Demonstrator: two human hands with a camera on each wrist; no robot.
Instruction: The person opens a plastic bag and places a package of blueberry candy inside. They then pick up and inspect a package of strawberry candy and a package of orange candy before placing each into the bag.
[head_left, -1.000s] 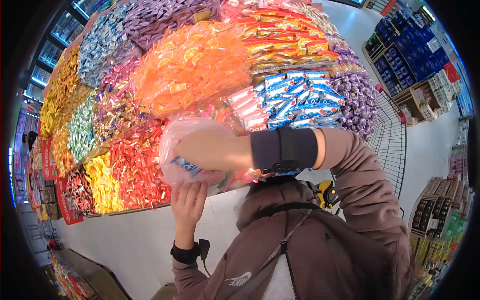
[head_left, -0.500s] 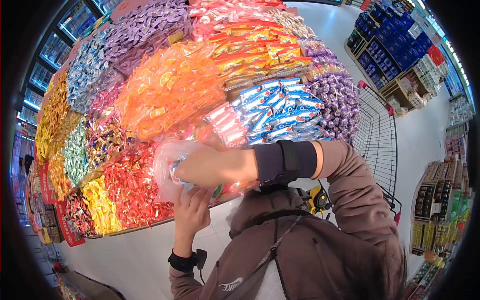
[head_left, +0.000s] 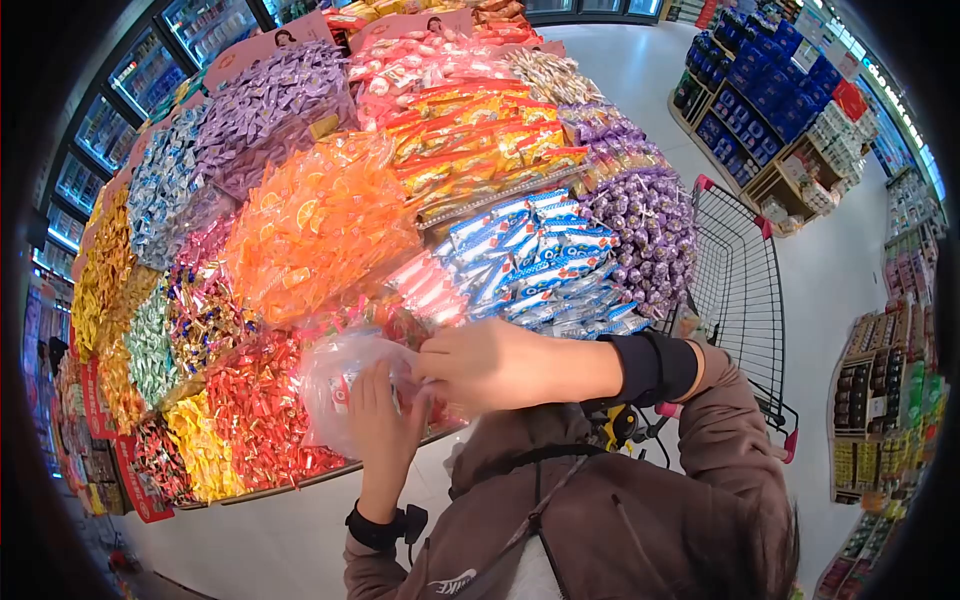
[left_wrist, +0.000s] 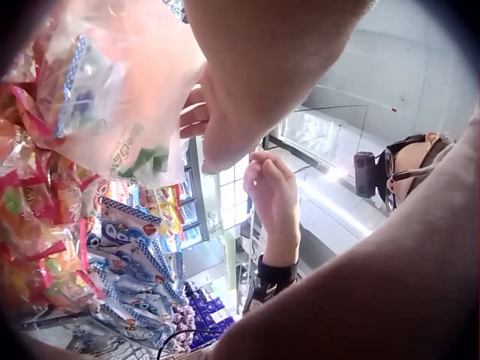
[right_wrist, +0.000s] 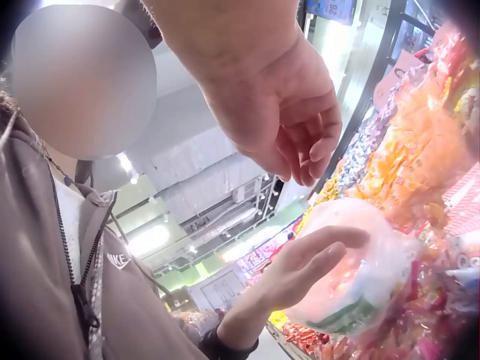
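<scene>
A translucent plastic bag (head_left: 335, 390) hangs over the near edge of the candy display, its side bulging. My left hand (head_left: 385, 420) holds it at the near side, fingers and thumb at its rim. Through the film in the left wrist view shows a packet with a blue checked edge (left_wrist: 75, 79), and green print marks the bag's lower part. My right hand (head_left: 480, 362) is just right of the bag's mouth. In the right wrist view its fingers (right_wrist: 311, 146) are loosely bent with nothing between them.
Loose candy surrounds the bag: red-wrapped pieces (head_left: 265, 425) to the left, an orange heap (head_left: 310, 230) beyond, blue-and-white packets (head_left: 530, 250) and purple lollipops (head_left: 655, 240) to the right. A wire shopping cart (head_left: 740, 290) stands at the display's right side, with stocked shelves (head_left: 880, 400) farther off.
My right hand has come out of the bag and drawn back to the right. My left hand keeps hold of the bag. The head view has shifted, showing more of the display's far side.
</scene>
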